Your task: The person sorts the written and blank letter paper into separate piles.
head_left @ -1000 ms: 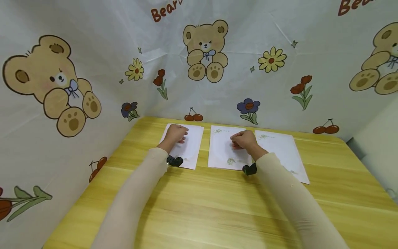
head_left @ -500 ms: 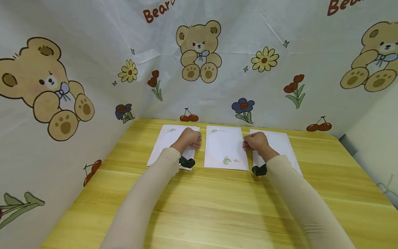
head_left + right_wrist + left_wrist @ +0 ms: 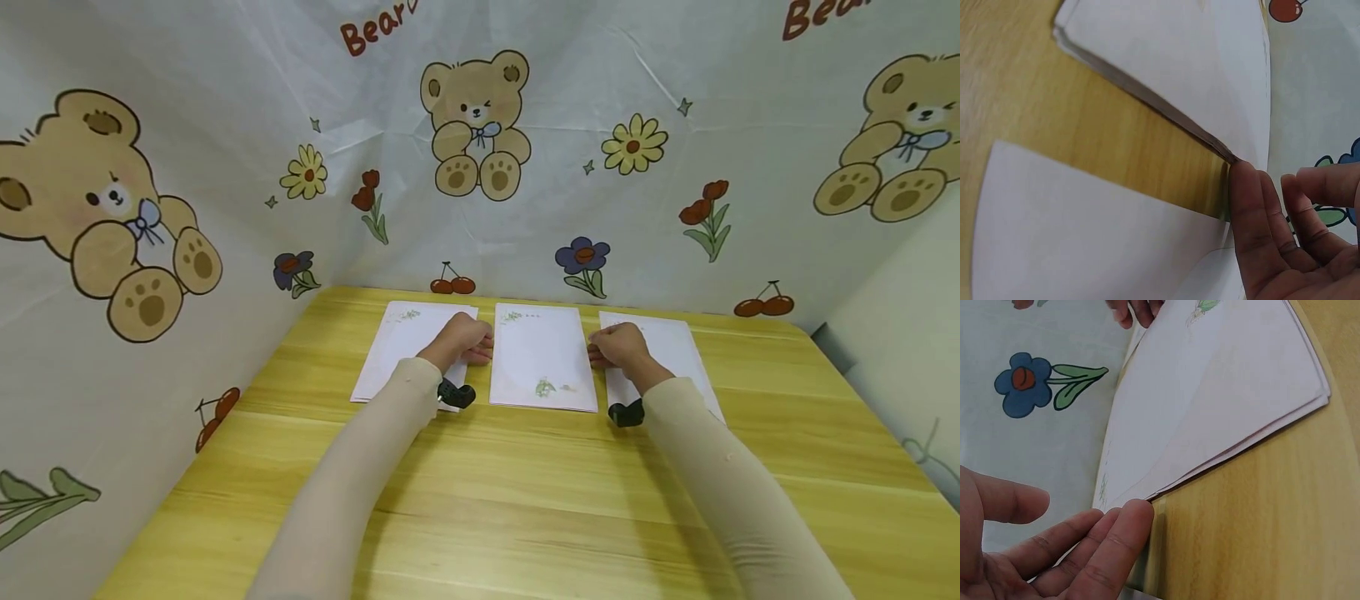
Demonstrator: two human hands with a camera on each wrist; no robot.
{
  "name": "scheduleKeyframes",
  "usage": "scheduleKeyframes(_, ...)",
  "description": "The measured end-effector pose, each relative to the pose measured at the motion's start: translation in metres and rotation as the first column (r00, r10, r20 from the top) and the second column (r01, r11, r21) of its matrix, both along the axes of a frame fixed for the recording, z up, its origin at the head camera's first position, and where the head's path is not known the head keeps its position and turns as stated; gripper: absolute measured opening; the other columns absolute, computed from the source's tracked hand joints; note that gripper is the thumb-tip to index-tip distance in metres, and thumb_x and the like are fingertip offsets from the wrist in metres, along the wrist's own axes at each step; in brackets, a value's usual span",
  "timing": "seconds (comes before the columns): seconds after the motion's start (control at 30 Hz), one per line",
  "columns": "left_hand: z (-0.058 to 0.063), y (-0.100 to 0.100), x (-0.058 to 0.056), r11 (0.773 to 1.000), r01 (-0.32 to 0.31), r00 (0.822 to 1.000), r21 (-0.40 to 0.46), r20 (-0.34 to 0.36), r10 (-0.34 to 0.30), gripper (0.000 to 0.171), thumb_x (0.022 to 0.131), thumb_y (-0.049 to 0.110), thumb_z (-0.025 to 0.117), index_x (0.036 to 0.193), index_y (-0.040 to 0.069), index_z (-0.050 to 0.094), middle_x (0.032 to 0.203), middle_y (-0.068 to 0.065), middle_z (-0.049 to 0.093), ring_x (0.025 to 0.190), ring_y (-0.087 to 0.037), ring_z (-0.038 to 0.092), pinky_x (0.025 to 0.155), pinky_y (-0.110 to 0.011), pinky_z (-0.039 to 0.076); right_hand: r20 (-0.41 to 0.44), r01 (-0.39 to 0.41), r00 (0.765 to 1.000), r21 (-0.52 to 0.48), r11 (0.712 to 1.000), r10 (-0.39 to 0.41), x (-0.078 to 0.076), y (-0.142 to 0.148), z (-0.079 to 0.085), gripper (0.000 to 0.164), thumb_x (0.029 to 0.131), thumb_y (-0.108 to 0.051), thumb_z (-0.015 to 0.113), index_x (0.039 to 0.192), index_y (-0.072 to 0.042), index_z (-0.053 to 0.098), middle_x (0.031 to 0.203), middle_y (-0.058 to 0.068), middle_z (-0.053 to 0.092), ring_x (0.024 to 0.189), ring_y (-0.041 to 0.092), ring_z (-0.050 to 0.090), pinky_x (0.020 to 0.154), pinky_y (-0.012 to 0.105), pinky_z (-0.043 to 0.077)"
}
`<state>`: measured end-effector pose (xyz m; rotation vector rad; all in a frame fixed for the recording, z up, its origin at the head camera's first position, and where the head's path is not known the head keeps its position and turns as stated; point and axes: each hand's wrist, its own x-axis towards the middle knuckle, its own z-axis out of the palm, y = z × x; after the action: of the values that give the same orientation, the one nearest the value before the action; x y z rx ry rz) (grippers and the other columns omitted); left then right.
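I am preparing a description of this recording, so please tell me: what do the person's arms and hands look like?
The cream fabric left sleeve and matching right sleeve are plain and reach the wrists. The left hand and right hand wear no gloves or visible rings. A small black rounded device shows at the left wrist, another black device at the right.

The paper stacks (image 3: 542,350) look smooth and matt, the wood-grained tabletop (image 3: 517,500) softly glossy, the creased backdrop (image 3: 360,92) faintly shiny, the sleeves (image 3: 352,467) matt cloth.
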<state>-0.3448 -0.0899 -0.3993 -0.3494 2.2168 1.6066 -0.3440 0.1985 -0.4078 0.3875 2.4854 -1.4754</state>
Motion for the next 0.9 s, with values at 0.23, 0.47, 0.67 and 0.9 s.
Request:
scheduleKeyframes(0.23, 0.002, 0.000, 0.002, 1.000, -0.007, 1.000, -0.001, 0.004, 0.007, 0.032, 0.093, 0.017, 0.060, 0.118, -0.001, 0.053, 0.104, -0.012, 0.067, 0.079, -0.021, 0.072, 0.076, -0.032, 0.063, -0.043, -0.003, 0.999, 0.073, 0.997, 0.006, 0.002, -0.005, 0.003, 0.037, 0.098, -0.023, 0.054, 0.125, 0.003, 0.059, 0.119, 0.021, 0.069, 0.087, 0.020, 0.073, 0.075, 0.030, 0.063)
scheduleKeyframes(0.47, -0.002, 0.000, 0.001, 1.000, -0.001, 1.000, 0.016, 0.002, 0.001, 0.029, 0.093, 0.016, 0.060, 0.115, -0.003, 0.057, 0.103, -0.012, 0.067, 0.076, -0.020, 0.072, 0.076, -0.032, 0.063, -0.040, 0.046, 0.998, 0.019, 0.999, -0.045, 0.002, -0.011, 0.002, 0.038, 0.094, -0.024, 0.062, 0.125, -0.001, 0.063, 0.123, 0.016, 0.067, 0.094, 0.018, 0.070, 0.080, 0.029, 0.062)
scheduleKeyframes(0.67, -0.003, 0.001, 0.001, 1.000, -0.010, 1.000, 0.028, 0.003, 0.010, 0.027, 0.093, 0.015, 0.060, 0.113, -0.004, 0.057, 0.101, -0.011, 0.066, 0.077, -0.021, 0.071, 0.076, -0.032, 0.063, 0.008, 0.041, 0.999, -0.012, 0.999, -0.041, 0.000, -0.011, -0.004, 0.040, 0.095, -0.024, 0.064, 0.130, -0.005, 0.061, 0.126, 0.015, 0.062, 0.099, 0.019, 0.064, 0.090, 0.032, 0.059)
scheduleKeyframes(0.9, -0.004, 0.001, 0.002, 0.999, -0.033, 0.998, 0.012, -0.050, 0.033, 0.028, 0.093, 0.015, 0.060, 0.113, -0.005, 0.058, 0.104, -0.013, 0.065, 0.077, -0.022, 0.071, 0.074, -0.032, 0.064, -0.015, 0.007, 1.000, -0.089, 0.996, -0.008, 0.002, -0.007, -0.007, 0.041, 0.099, -0.019, 0.059, 0.136, -0.002, 0.055, 0.124, 0.011, 0.058, 0.097, 0.015, 0.059, 0.082, 0.025, 0.057)
